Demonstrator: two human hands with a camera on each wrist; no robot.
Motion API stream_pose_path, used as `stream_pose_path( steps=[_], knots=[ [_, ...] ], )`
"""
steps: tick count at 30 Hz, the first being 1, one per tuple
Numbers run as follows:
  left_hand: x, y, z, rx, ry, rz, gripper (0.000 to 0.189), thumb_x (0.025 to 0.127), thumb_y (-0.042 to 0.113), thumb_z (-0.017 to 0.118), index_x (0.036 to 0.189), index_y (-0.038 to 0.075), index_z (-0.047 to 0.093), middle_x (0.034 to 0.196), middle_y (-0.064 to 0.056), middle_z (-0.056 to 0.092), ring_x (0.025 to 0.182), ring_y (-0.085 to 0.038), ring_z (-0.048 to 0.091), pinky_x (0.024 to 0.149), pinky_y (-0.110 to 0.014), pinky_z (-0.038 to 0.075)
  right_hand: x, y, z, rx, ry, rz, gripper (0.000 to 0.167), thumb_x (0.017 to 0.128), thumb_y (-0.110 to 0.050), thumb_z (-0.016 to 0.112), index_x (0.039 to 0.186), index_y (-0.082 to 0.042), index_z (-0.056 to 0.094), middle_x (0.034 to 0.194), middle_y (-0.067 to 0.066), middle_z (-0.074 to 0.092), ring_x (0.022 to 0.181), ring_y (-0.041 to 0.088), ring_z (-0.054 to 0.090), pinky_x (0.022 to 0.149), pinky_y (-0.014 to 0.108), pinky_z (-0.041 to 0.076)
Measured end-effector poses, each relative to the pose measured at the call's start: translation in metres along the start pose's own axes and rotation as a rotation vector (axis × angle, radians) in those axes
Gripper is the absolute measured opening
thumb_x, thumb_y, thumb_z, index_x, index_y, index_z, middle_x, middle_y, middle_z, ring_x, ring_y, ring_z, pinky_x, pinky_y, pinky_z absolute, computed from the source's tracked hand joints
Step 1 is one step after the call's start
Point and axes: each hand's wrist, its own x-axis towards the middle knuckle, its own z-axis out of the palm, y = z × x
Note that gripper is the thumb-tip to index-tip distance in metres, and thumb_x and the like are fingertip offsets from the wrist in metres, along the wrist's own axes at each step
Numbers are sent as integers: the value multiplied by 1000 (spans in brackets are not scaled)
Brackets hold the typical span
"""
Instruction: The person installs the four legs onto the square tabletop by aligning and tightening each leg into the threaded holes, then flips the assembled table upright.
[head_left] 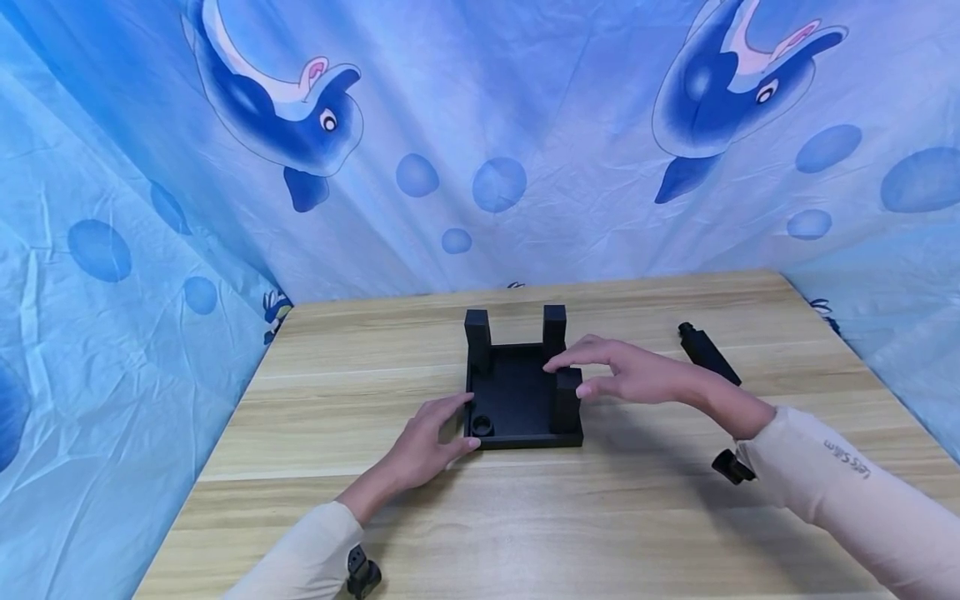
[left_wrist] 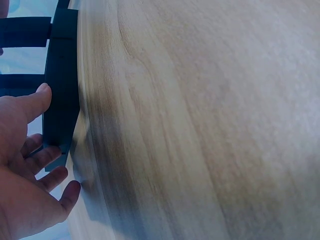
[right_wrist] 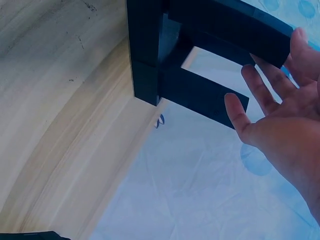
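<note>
A black square tabletop with a raised rim lies upside down, three square legs standing up from its corners. Its front-left corner has a bare round socket. My left hand rests at that corner, thumb by the front and forefinger on the left rim. Around the top of the front-right leg hover the spread fingers of my right hand. In the right wrist view its thumb is right at that leg's end, with the other fingers loosely apart.
A loose black leg with a round stub at one end lies on the wooden table to the right. Behind and beside the table hangs a blue curtain with dolphin prints. Small black cameras are strapped at both wrists.
</note>
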Motion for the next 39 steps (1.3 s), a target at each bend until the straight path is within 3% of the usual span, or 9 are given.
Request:
stream_pose_path(
  steps=[6, 12, 21, 25, 28, 34, 39],
  knots=[
    [0, 1, 0, 0, 2, 3, 65, 87, 33, 72, 145, 17, 45, 145, -2, 46, 135, -25, 37, 107, -55, 28, 1, 1, 5, 9, 74, 57, 35, 89, -29, 70, 121, -19, 60, 123, 0, 55, 116, 22, 46, 95, 51, 39],
    [0, 1, 0, 0, 2, 4, 65, 87, 33, 72, 145, 18, 45, 145, -3, 46, 135, -25, 37, 106, -55, 28, 6, 5, 11, -15, 121, 37, 31, 85, -27, 74, 108, -15, 56, 110, -3, 58, 105, 19, 51, 96, 50, 38],
    [0, 1, 0, 2, 3, 3, 66, 87, 34, 72, 145, 17, 45, 145, -2, 46, 135, -25, 37, 107, -55, 28, 0, 3, 0, -22, 38, -19, 56, 89, -24, 70, 141, -20, 49, 130, 2, 54, 121, 22, 46, 97, 52, 38],
    [0, 1, 0, 3, 4, 3, 66, 87, 34, 72, 145, 18, 45, 145, -2, 46, 135, -25, 37, 107, -54, 28, -1, 2, -3, -42, -7, -50, 50, 92, -20, 65, 140, -19, 51, 135, -1, 54, 124, 22, 45, 99, 50, 38],
    [0, 1, 0, 4, 4, 2, 65, 87, 34, 72, 145, 18, 45, 145, -2, 46, 135, -25, 37, 107, -54, 28, -1, 2, -2, -40, -14, -29, 46, 92, -20, 65, 137, -19, 55, 135, -3, 54, 125, 22, 45, 100, 48, 38],
    [0, 2, 0, 1, 6, 0, 65, 87, 33, 72, 145, 18, 45, 145, -2, 46, 135, -25, 37, 107, -54, 28, -1, 5, 6, -19, 67, 38, 45, 87, -28, 72, 128, -16, 58, 125, -3, 58, 118, 21, 49, 99, 51, 38],
    [0, 1, 0, -1, 8, 1, 65, 87, 33, 72, 145, 18, 45, 145, -2, 46, 134, -25, 37, 107, -54, 28, 4, 9, 15, -32, 149, 22, 37, 81, -28, 78, 109, -16, 57, 109, -5, 60, 104, 16, 53, 94, 44, 41]
  ],
)
